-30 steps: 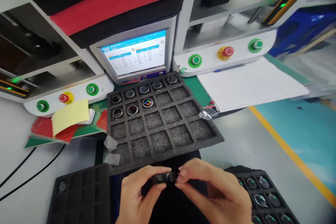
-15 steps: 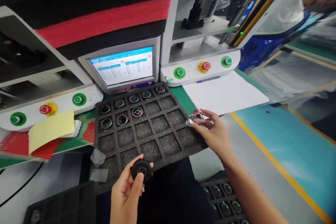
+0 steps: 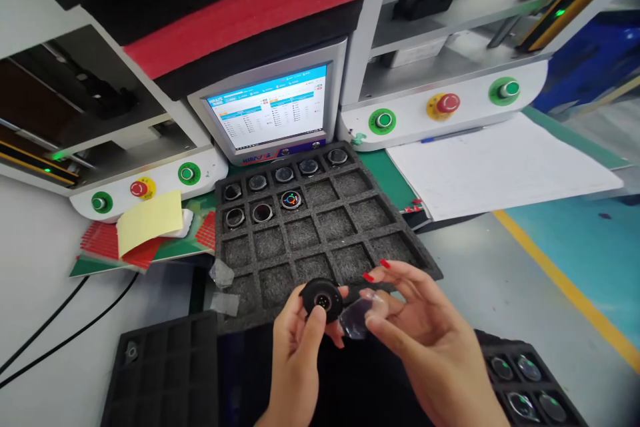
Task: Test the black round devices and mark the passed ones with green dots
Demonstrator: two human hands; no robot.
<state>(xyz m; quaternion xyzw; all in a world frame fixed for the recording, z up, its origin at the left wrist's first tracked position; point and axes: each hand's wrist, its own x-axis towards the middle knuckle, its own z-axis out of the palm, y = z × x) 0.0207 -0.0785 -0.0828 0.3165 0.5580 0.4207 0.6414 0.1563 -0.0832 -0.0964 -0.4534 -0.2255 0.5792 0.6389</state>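
A pale grey counter (image 3: 35, 280) fills the lower left of the frame, with two white machines behind it (green and red buttons on their fronts). A lit monitor (image 3: 270, 110) stands between them. At right, teal floor (image 3: 580, 240) with a yellow line (image 3: 565, 290).

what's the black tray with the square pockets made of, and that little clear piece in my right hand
Black tray: apparently soft foam, with a matte, grainy surface and thick dividers. Clear piece in the right hand: probably thin plastic film, transparent, glossy and slightly curled.
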